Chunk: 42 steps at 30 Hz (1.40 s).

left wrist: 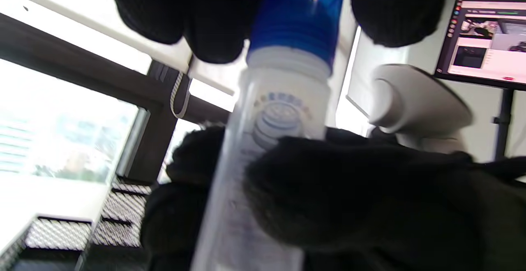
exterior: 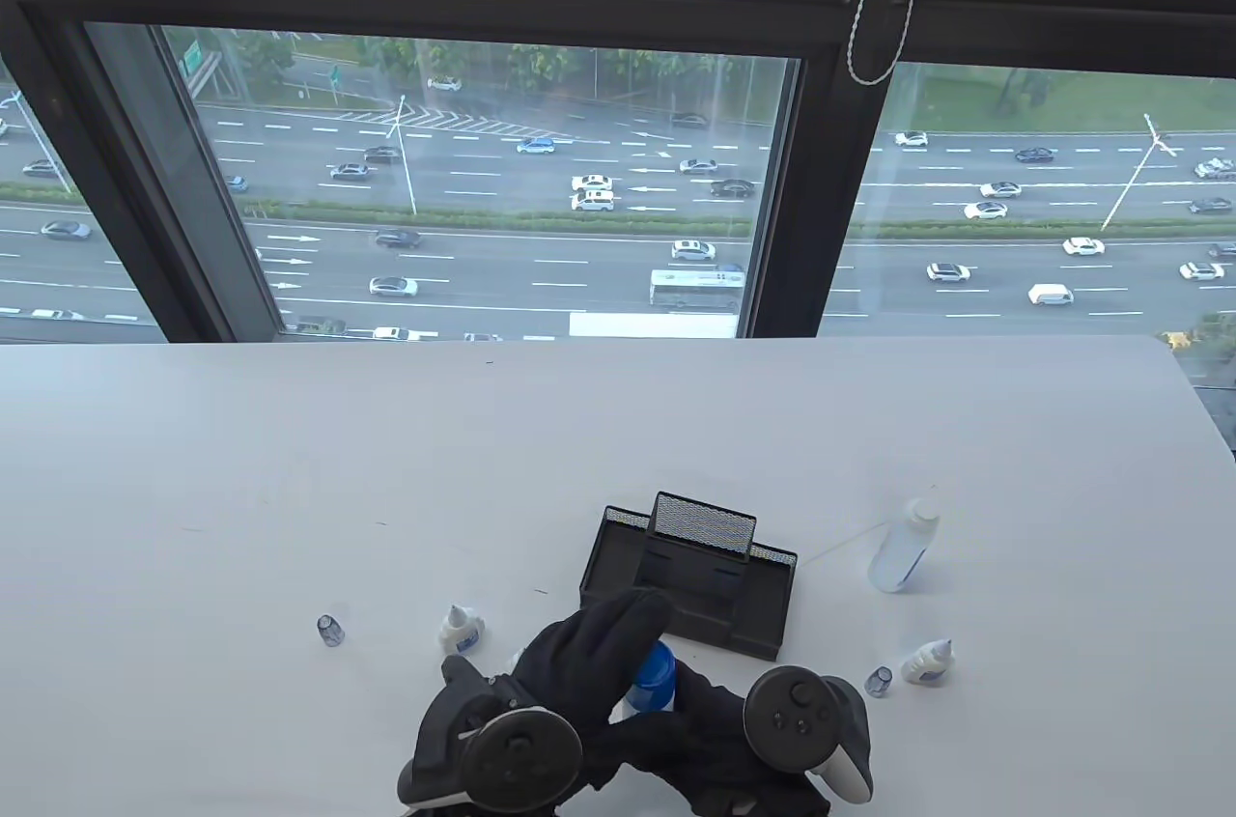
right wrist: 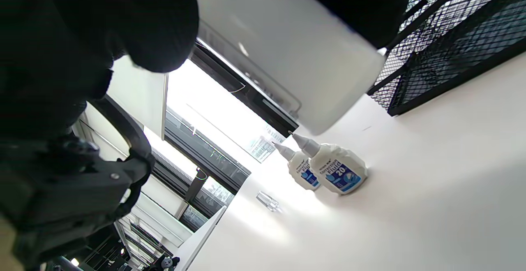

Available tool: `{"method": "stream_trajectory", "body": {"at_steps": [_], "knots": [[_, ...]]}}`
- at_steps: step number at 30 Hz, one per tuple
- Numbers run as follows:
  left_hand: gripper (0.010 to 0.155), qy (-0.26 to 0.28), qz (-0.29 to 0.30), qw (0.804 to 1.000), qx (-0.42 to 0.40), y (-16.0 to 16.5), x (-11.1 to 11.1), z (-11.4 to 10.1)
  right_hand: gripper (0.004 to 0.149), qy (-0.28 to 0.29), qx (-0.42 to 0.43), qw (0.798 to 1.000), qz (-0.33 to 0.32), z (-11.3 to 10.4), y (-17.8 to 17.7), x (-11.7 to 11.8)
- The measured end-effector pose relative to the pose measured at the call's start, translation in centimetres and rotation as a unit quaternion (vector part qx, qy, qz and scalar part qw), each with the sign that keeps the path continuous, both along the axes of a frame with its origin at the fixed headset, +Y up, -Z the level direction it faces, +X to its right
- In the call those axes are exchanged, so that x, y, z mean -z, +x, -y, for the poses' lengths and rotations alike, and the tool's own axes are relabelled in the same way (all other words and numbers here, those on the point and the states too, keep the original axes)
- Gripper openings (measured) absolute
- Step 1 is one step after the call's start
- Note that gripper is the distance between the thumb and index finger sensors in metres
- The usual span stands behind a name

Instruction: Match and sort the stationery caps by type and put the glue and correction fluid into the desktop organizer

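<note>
A translucent glue bottle (left wrist: pixel 271 139) with a blue cap (exterior: pixel 657 674) is held between both hands at the table's front edge. My left hand (exterior: pixel 618 638) reaches over it, and its fingers (left wrist: pixel 197 20) and thumb pinch the blue cap (left wrist: pixel 298 16). My right hand (exterior: pixel 700 725) is wrapped round the bottle's body (right wrist: pixel 287 57). The black mesh organizer (exterior: pixel 695 580) stands just behind the hands. A second glue bottle (exterior: pixel 903 547) without a cap stands to the right. Correction fluid bottles stand at left (exterior: pixel 462 629) and right (exterior: pixel 929 662).
Small clear caps lie at the left (exterior: pixel 330 629) and right (exterior: pixel 879 682). In the right wrist view two correction fluid bottles (right wrist: pixel 339 172) stand side by side near a clear cap (right wrist: pixel 267 200). A window runs along the table's far edge (exterior: pixel 579 344).
</note>
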State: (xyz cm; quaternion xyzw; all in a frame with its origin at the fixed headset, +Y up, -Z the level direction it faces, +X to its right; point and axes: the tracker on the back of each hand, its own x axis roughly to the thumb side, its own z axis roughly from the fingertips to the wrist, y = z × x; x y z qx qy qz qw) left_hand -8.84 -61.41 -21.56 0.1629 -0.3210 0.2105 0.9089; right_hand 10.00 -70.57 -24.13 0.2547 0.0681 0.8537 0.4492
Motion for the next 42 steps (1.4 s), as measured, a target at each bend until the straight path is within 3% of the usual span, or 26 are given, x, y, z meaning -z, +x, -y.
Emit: {"method": "stream_trajectory", "body": {"at_steps": [2, 4, 5, 7, 9, 11, 15, 17, 19, 21, 22, 25, 27, 30, 32, 34, 37, 40, 42], "knots": [[0.069, -0.007, 0.022, 1.000, 0.015, 0.2, -0.1, -0.3, 0.070, 0.005, -0.004, 1.000, 0.003, -0.1, 0.0, -0.1], [0.064, -0.068, 0.102, 0.990, 0.064, 0.4, 0.0, -0.7, 0.070, 0.006, -0.005, 1.000, 0.004, 0.0, 0.0, 0.0], [0.065, -0.078, 0.114, 0.988, 0.074, 0.4, 0.0, -0.8, 0.070, 0.005, -0.005, 1.000, 0.003, 0.0, 0.0, 0.0], [0.070, -0.080, 0.100, 0.989, 0.079, 0.3, 0.1, -0.5, 0.070, 0.003, -0.003, 1.000, 0.003, 0.1, -0.1, 0.0], [0.085, -0.030, 0.024, 0.999, 0.030, 0.0, 0.0, -0.1, 0.070, 0.004, -0.004, 1.000, -0.001, 0.0, -0.2, -0.1], [0.078, -0.008, 0.003, 1.000, 0.017, -0.1, 0.0, -0.1, 0.070, 0.007, -0.005, 1.000, -0.001, 0.0, -0.2, -0.1], [0.066, -0.087, 0.124, 0.985, 0.083, 0.3, 0.2, -0.7, 0.070, 0.009, -0.008, 1.000, 0.000, 0.1, -0.2, -0.1], [0.073, -0.086, 0.103, 0.988, 0.075, 0.1, 0.1, -0.6, 0.070, 0.007, -0.007, 1.000, 0.000, 0.1, -0.2, 0.0], [0.088, -0.025, 0.028, 0.999, 0.031, 0.0, -0.1, -0.2, 0.070, 0.006, 0.001, 1.000, -0.001, 0.0, -0.2, -0.1], [0.082, 0.015, -0.017, 0.999, 0.032, 0.1, -0.2, -0.1, 0.070, 0.010, 0.000, 1.000, 0.000, -0.1, -0.2, -0.2], [0.078, 0.009, -0.015, 0.999, 0.041, 0.2, -0.3, -0.1, 0.070, 0.011, -0.001, 1.000, 0.001, -0.1, -0.2, -0.2], [0.070, -0.055, 0.064, 0.992, 0.094, 0.7, -0.4, -0.5, 0.070, 0.010, -0.001, 1.000, 0.008, 0.0, -0.1, -0.1], [0.069, -0.073, 0.066, 0.991, 0.088, 0.7, -0.5, -0.4, 0.070, 0.009, -0.002, 1.000, 0.008, 0.0, 0.0, 0.0], [0.085, -0.024, 0.006, 0.999, 0.042, 0.7, -0.7, 0.1, 0.070, 0.012, -0.003, 1.000, 0.002, -0.1, -0.3, -0.3], [0.081, 0.013, -0.028, 0.999, 0.029, 0.6, -0.8, 0.2, 0.070, 0.018, -0.006, 1.000, -0.001, -0.2, -0.4, -0.4], [0.070, -0.012, 0.008, 0.998, 0.059, 0.8, -0.8, 0.1, 0.070, 0.020, -0.012, 1.000, -0.003, -0.2, -0.6, -0.5], [0.069, -0.050, 0.067, 0.991, 0.100, 1.2, -1.0, -0.2, 0.070, 0.018, -0.010, 1.000, -0.002, -0.1, -0.4, -0.3], [0.084, 0.014, -0.011, 0.998, 0.065, 0.9, -1.2, 0.1, 0.070, 0.013, 0.004, 1.000, 0.001, -0.2, -0.2, -0.3], [0.079, 0.045, -0.035, 0.997, 0.053, 0.8, -1.1, 0.1, 0.070, 0.015, 0.007, 1.000, 0.001, -0.2, -0.2, -0.3]]}}
